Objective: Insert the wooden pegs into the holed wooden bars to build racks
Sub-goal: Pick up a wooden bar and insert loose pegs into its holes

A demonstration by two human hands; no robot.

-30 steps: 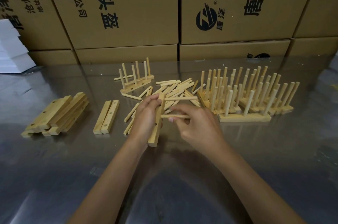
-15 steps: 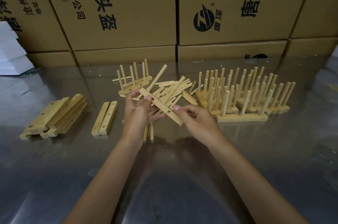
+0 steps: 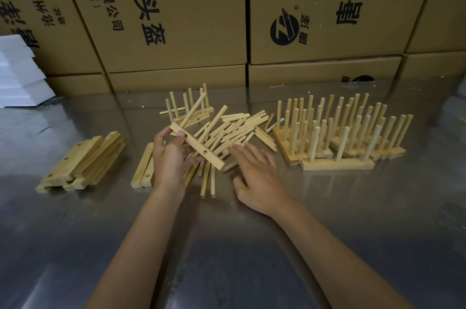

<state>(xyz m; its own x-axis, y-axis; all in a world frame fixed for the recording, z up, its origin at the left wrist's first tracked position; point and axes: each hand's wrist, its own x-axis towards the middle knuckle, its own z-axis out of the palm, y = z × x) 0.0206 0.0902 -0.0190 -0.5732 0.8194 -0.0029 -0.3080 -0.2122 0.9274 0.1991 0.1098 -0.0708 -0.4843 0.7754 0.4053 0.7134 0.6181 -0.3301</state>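
**One bar held, one peg in it**

The left hand [image 3: 169, 157] grips one holed bar [image 3: 199, 147] carrying one peg [image 3: 193, 109], above the loose pegs [image 3: 234, 132]. The right hand [image 3: 256, 175] lies flat, fingers straight, on this pile. Two bars [image 3: 145, 172] lie on the table [image 3: 327, 207].

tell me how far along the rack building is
Done: a cluster of finished racks stands at right. In hand: the left hand holds a bar with one peg in it, while the right hand reaches into the loose pegs. Left: a stack of empty bars at left.
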